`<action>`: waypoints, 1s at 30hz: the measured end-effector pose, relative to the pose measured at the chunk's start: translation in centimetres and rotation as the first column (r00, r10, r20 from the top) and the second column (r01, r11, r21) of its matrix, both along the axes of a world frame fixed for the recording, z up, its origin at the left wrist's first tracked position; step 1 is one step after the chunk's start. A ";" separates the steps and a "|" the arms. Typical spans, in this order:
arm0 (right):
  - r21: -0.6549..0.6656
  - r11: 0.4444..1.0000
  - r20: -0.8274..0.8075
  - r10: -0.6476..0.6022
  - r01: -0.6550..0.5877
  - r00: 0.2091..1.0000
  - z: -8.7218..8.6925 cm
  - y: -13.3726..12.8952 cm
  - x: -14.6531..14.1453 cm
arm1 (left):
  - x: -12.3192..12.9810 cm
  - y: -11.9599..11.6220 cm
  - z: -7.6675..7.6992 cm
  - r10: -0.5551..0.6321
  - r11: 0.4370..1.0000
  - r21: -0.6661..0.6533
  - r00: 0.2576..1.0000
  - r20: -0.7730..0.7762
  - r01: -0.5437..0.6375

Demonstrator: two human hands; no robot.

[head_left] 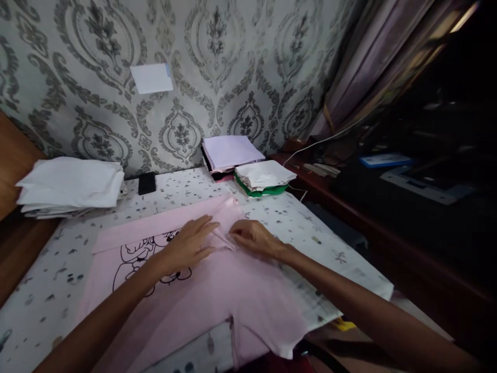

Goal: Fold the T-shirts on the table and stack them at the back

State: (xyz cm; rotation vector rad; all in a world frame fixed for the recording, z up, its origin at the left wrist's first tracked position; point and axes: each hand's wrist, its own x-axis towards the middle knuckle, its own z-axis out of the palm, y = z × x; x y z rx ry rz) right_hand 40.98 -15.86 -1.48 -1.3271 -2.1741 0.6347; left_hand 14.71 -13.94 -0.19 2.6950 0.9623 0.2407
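Note:
A pink T-shirt (229,285) with a black cartoon line drawing lies spread over the table, its far edge folded over in a strip. My left hand (186,246) rests on the shirt beside the drawing, fingers stretched out and apart. Just to its right, my right hand (254,237) is closed, its fingertips pinching the shirt's cloth at a raised crease between the hands. Part of the drawing is hidden under my left hand and forearm. A sleeve hangs toward the near table edge.
A stack of white folded clothes (73,184) sits at the far left, beside a black phone (146,183). Two more folded piles, one topped lilac (233,150), one topped white (266,174), stand at the back. A dark desk (407,228) with a cable borders the right side.

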 end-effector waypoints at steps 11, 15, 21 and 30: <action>0.110 0.993 0.108 -0.050 0.038 0.993 -1.9 11.7 1.3 | 6.1 -0.6 0.7 -0.131 0.954 0.235 0.966 -0.221 0.183; 0.138 0.990 0.063 -0.035 0.026 0.997 -3.5 12.5 2.1 | 4.9 -3.7 0.9 -0.138 0.946 0.251 0.958 -0.253 0.203; 0.179 0.984 0.054 -0.005 -0.005 0.999 -3.9 12.0 2.5 | 3.4 -5.1 -0.1 0.064 0.990 0.131 0.988 -0.143 -0.045; 0.262 0.948 0.161 0.143 -0.182 0.977 -2.9 8.1 0.3 | 3.9 -5.6 1.3 0.175 0.983 0.114 0.920 -0.352 -0.143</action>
